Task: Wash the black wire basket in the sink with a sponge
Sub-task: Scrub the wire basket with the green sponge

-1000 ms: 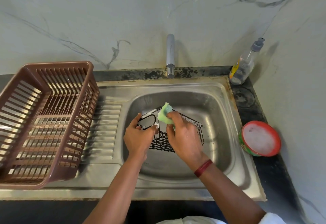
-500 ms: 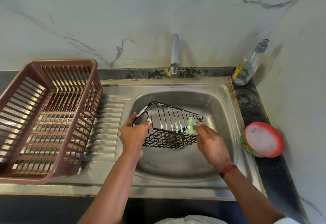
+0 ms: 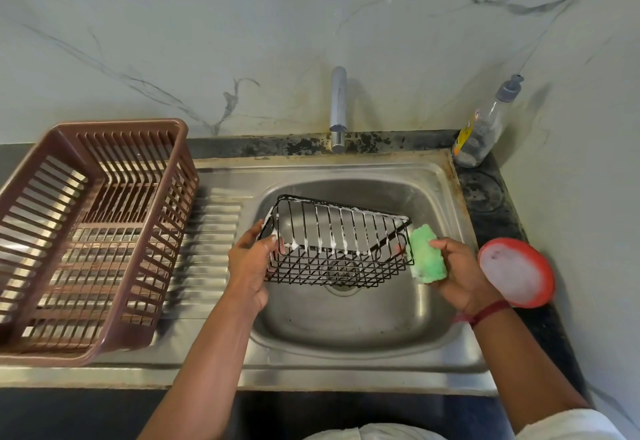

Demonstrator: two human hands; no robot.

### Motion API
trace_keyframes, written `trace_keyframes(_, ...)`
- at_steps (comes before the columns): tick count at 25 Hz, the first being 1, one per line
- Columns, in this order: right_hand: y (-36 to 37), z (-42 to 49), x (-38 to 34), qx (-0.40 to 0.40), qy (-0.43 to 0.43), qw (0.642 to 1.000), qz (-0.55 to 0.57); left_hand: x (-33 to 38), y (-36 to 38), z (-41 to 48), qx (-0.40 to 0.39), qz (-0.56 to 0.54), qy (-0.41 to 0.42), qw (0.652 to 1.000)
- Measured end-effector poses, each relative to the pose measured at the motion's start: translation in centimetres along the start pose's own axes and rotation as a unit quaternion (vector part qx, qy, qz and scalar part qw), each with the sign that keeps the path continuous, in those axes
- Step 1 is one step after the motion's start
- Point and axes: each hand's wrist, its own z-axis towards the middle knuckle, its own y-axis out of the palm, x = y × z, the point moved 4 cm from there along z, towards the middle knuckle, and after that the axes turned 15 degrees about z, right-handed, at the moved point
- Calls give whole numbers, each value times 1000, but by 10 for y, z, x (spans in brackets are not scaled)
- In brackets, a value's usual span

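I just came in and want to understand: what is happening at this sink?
A person is washing a black wire basket over the sink. The left hand grips the basket's left end, and the right hand holds a green sponge at its right end. White foam clings to the wires. No water runs from the tap.

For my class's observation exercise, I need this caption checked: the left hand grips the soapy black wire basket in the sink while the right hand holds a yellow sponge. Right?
Not quite: the sponge is green, not yellow, as the head view shows. The rest stands: the left hand grips the soapy black wire basket in the sink, and the right hand holds the sponge.
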Motion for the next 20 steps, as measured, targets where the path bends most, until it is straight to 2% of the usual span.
trace_keyframes(5,17,-15,-11,-47,-9,998,44,-9,-1,2,-96,-34,-31,994)
trace_keyframes(8,30,-27,-19,-62,-24,995,78,-17,-5,3,-121,-42,-46,991)
trace_keyframes(11,46,-40,-30,-116,-43,987,102,-20,-5,2,-141,-45,-60,987)
trace_keyframes(16,63,-52,-43,-162,-44,984,55,-28,-14,12,-109,-5,-69,992)
trace_keyframes(20,68,-57,-45,-151,-47,987,15,-25,-22,14,-70,36,-67,995)
